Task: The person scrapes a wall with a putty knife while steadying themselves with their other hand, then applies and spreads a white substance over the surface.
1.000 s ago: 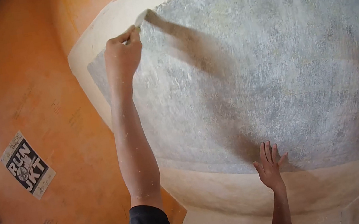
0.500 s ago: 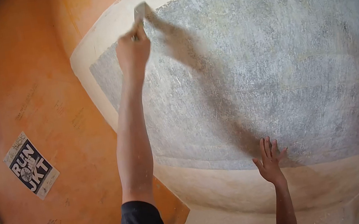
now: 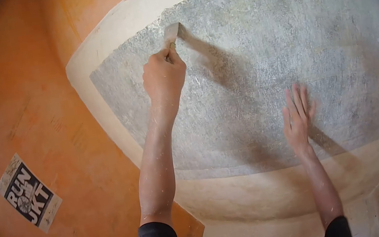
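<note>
Scraper (image 3: 171, 33) meets the wall near the upper left corner of the rough grey patch (image 3: 257, 48), its pale blade laid against the plaster just below the cream border (image 3: 120, 27). The left hand (image 3: 163, 78) has its grip closed tight round the handle (only a sliver of it shows above the knuckles), with the arm stretched upward. The right hand (image 3: 298, 118) lies open and flat on the grey patch lower down, fingers spread, holding nothing. To the left, an orange wall (image 3: 32, 94) carries a poster (image 3: 28, 193). With the arm at such a reach, the blade could tip onto one corner and gouge the plaster, or skid off line; the braced palm could also slip on loose dust.
</note>
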### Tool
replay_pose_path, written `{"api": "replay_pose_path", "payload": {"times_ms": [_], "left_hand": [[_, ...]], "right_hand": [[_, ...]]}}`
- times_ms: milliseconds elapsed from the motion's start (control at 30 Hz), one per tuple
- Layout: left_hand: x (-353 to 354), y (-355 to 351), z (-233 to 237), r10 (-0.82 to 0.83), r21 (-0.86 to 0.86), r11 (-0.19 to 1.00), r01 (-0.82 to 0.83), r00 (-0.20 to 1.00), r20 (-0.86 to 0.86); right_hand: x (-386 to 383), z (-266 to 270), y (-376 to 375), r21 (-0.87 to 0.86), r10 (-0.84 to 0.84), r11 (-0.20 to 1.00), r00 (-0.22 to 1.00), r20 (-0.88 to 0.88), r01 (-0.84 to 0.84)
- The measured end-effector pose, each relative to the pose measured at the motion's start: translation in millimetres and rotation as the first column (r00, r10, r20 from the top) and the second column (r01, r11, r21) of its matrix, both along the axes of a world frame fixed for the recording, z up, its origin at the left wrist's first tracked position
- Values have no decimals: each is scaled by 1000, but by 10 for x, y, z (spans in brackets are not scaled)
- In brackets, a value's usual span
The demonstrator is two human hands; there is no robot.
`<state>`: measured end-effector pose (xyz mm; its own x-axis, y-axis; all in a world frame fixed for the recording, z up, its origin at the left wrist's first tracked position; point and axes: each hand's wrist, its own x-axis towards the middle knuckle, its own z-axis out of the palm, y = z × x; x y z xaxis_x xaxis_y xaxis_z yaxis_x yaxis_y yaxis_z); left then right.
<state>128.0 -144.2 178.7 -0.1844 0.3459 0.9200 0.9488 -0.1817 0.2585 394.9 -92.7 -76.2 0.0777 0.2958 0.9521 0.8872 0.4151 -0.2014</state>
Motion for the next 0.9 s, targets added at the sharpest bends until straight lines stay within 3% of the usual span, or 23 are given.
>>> {"api": "replay_pose_path", "payload": {"times_ms": [67,100,200,267,333,400,533,567,667,733,800,900], "left_hand": [[-10,-8,159,-97,-59,993,107,984,151],[-35,39,179,-126,13,992,125,986,111],[-172,38,93,-82,-20,996,84,993,86],[-351,-57,-173,-117,-43,992,120,991,68],[-419,-26,-222,-157,-54,986,158,987,27],[-486,14,-190,-197,-26,980,198,979,51],[-338,61,168,-58,-58,996,63,995,80],[-416,26,187,-144,-62,987,151,983,111],[-480,-8,-2,-121,-56,991,124,990,68],[-462,27,138,-77,-107,991,85,994,76],[-462,76,254,-75,-12,997,75,996,55],[-482,-6,29,-104,-90,990,110,992,72]], "right_hand": [[-163,331,126,71,-14,997,999,48,11],[-300,474,192,96,-13,995,996,90,4],[-621,656,370,112,-47,993,984,172,28],[-672,566,490,113,-78,992,970,228,53],[-609,454,594,182,-231,966,932,278,185],[-610,411,607,201,-237,962,932,274,185],[-585,418,625,198,-247,961,926,285,195],[-570,416,621,190,-240,963,926,292,190],[-581,413,633,209,-244,960,927,285,189],[-595,413,639,219,-250,956,928,277,192],[-587,413,643,218,-250,957,926,282,192],[-571,408,644,231,-265,952,919,293,201]]}}
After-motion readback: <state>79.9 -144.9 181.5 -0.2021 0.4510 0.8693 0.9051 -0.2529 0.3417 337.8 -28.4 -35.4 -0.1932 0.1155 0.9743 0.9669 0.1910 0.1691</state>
